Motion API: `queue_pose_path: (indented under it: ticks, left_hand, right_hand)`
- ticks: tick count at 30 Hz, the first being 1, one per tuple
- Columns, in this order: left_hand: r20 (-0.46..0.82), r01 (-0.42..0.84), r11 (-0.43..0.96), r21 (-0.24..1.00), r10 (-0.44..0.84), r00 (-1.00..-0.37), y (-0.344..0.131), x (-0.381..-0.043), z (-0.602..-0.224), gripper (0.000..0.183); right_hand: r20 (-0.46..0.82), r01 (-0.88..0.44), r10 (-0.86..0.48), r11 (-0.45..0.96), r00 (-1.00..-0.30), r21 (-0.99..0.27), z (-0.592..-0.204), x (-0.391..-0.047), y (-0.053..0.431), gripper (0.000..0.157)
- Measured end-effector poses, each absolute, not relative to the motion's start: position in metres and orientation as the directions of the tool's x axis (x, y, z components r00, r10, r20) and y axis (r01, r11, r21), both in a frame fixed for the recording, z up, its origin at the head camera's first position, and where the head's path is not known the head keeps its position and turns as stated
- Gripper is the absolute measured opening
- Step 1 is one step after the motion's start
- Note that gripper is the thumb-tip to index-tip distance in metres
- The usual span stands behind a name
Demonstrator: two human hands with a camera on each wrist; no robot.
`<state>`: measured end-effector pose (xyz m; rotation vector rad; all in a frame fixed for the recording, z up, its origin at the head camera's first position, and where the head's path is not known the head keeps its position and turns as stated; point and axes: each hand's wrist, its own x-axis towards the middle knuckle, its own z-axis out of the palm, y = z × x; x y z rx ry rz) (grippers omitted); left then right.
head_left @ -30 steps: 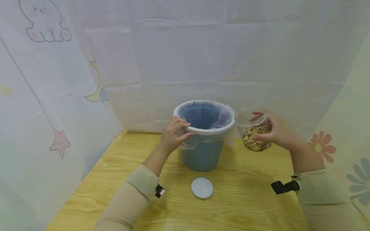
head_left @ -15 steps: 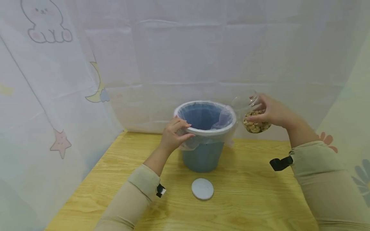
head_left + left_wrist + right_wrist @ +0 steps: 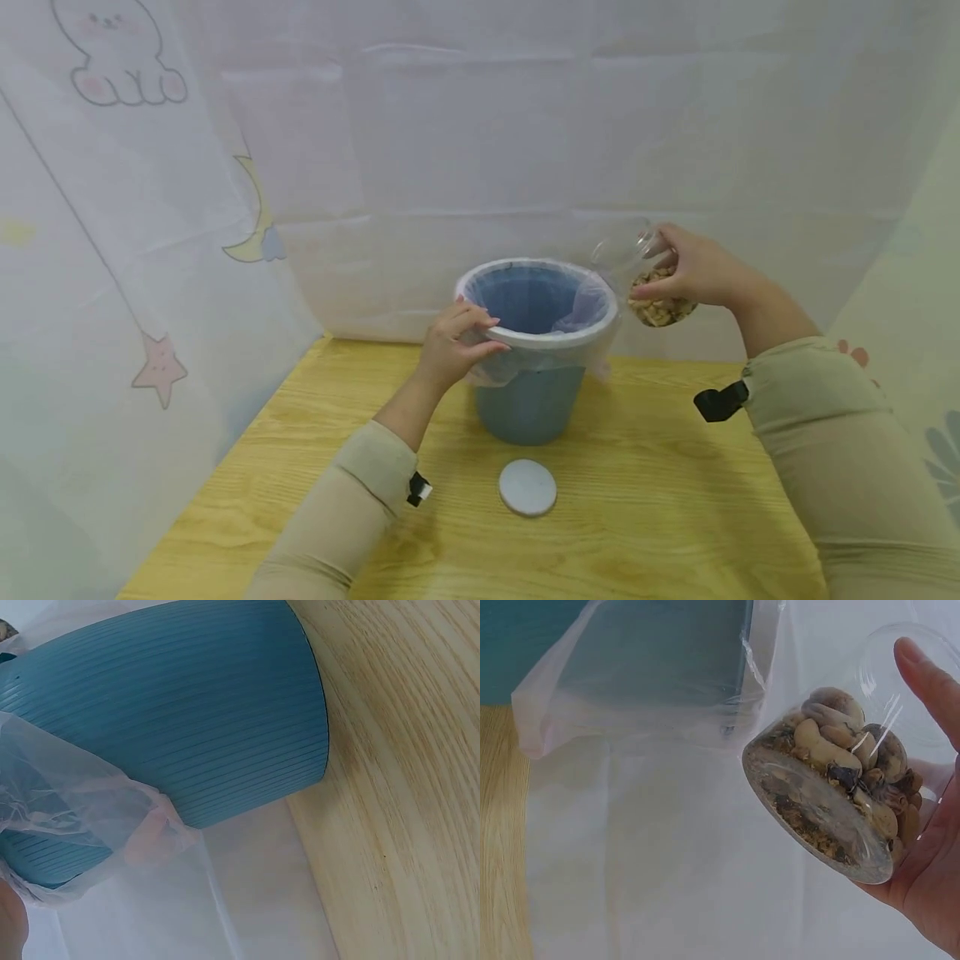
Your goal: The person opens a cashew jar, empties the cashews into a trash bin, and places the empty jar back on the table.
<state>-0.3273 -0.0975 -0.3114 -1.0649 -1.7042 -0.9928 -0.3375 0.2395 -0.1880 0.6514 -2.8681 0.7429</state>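
A blue ribbed trash bin (image 3: 528, 410) with a white rim stands on the table, lined with a thin translucent bag (image 3: 82, 795) that hangs over its outside. My left hand (image 3: 452, 343) grips the near left part of the rim, thumb outside and fingers over the edge. To the right of the bin, my right hand (image 3: 705, 268) holds a clear jar (image 3: 624, 257) raised off the table and tilted, its open mouth towards the bin. Cashews (image 3: 836, 746) with dark bits and crumbs lie in the lower part of the jar, as the right wrist view shows.
A round white lid (image 3: 527, 487) lies on the wooden table (image 3: 630, 517) in front of the bin. Printed cloth (image 3: 465, 150) hangs close behind the bin and along both sides.
My right hand has lifted the jar and tipped it further towards the bin. The left hand keeps its grip on the rim.
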Motion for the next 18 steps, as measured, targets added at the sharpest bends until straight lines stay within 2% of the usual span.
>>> queue_pose_path:
  ticks: [5,9,18]
  left_hand:
    - [0.936,0.933,0.318,0.166,0.246,-0.251,-0.099,-0.341,-0.32,0.035]
    - [0.926,0.922,0.344,0.179,0.258,-0.276,-0.1,-0.351,-0.326,0.035]
    - [0.91,0.915,0.34,0.218,0.267,-0.316,-0.104,-0.348,-0.324,0.033]
  right_hand:
    - [0.193,-0.435,-0.391,0.796,-0.9,-0.421,-0.182,-0.34,0.237,0.084]
    - [0.177,-0.424,-0.386,0.801,-0.905,-0.422,-0.178,-0.342,0.237,0.084]
    - [0.157,-0.432,-0.402,0.837,-0.902,-0.336,-0.166,-0.346,0.227,0.097]
